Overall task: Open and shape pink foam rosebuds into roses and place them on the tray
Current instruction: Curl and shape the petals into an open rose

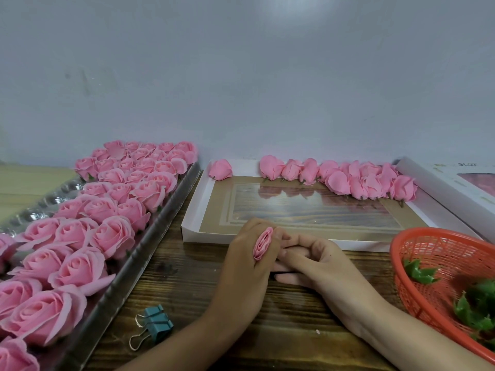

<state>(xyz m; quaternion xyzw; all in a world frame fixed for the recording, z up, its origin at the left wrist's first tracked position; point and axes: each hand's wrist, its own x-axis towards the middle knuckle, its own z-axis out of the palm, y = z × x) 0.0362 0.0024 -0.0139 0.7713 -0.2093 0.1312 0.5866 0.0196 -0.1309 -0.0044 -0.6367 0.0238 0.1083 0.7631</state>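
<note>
My left hand (246,266) grips a pink foam rosebud (263,243) over the wooden table, squeezing it flat and narrow. My right hand (318,261) lies close against it, curled fingers meeting the left fingertips beside the bud. Whether they hold a petal is hidden. The silver tray (150,236) on the left carries several rows of opened pink roses (112,234). A row of closed rosebuds (348,180) lies along the far side of a shallow white box lid (195,207), with one bud (220,169) apart at its far left corner.
An orange mesh basket (428,236) with green calyx pieces (419,271) stands at the right. A teal binder clip (155,324) lies on the table near the tray. Another white box (452,183) sits at the far right, against the grey wall behind.
</note>
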